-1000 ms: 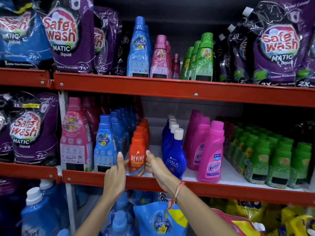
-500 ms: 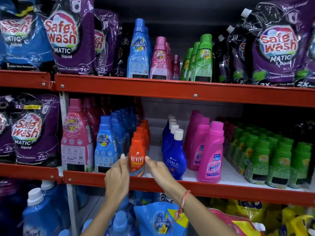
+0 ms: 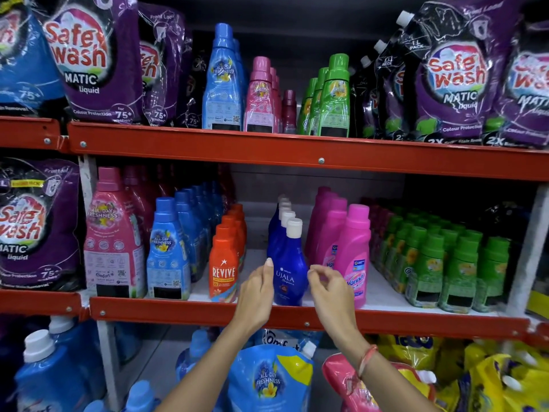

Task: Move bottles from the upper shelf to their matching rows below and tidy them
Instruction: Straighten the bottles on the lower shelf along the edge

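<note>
On the upper shelf stand a tall blue bottle (image 3: 222, 81), pink bottles (image 3: 261, 99), a small maroon bottle (image 3: 289, 113) and green bottles (image 3: 334, 99). The shelf below holds rows: blue bottles (image 3: 167, 251), orange Revive bottles (image 3: 223, 263), dark blue Ujala bottles (image 3: 289, 263), pink Vanish bottles (image 3: 353, 254) and green bottles (image 3: 427, 263). My left hand (image 3: 257, 292) is at the left side of the front Ujala bottle, fingers straight. My right hand (image 3: 329, 288) hovers at its right side, fingers curled, holding nothing. Whether either hand touches the bottle is unclear.
Purple Safe Wash pouches (image 3: 86, 60) fill both ends of the upper shelf and the left of the lower one. A large pink Comfort bottle (image 3: 113, 239) stands at the left. Red shelf rails (image 3: 297, 156) run across. Blue jugs, a blue pouch (image 3: 267, 379) and yellow packs sit below.
Both hands left the front orange Revive bottle and moved right to either side of the front Ujala bottle. The view has come closer to the shelf.
</note>
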Motion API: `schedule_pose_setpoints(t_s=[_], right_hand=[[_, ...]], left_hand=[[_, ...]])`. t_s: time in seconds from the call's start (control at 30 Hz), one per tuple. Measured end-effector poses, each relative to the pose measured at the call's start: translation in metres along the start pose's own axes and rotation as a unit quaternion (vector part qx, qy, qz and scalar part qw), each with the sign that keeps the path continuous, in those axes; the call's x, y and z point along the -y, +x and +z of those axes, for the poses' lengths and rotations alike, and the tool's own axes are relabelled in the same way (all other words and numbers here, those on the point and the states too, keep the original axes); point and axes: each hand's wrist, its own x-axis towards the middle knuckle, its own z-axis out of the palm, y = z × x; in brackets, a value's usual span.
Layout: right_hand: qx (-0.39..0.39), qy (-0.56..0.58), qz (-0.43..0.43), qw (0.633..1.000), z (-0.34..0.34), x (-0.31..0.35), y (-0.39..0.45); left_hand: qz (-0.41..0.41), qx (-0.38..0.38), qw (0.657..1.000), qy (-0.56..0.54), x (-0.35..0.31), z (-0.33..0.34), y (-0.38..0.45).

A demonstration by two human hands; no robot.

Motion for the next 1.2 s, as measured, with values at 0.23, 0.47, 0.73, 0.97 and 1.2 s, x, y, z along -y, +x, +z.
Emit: schedule_pose_setpoints(t_s=[0.23, 0.47, 0.73, 0.97, 1.2], right_hand=[[0.085, 0.031, 0.087, 0.992, -0.001, 0.006, -0.006], [0.100, 0.113, 0.153, 0.977, 0.017, -0.032, 0.033], [0.118, 0.084, 0.137, 0.980, 0.006, -0.008, 0.018], [0.032, 0.081, 0.024, 0.996, -0.005, -0.011, 0.011], [-0.207, 0.162, 0.066, 0.963, -0.047, -0.032, 0.030]], left_hand=[[-0.085, 0.027, 0.994, -0.069, -0.001, 0.007, 0.005], [-0.087, 0.015, 0.992, -0.086, 0.007, 0.000, -0.001], [-0.088, 0.016, 0.989, -0.121, 0.009, 0.001, -0.001], [-0.087, -0.048, 0.990, -0.099, -0.008, 0.004, -0.010], [-0.019, -0.136, 0.985, -0.108, -0.026, 0.033, -0.016]])
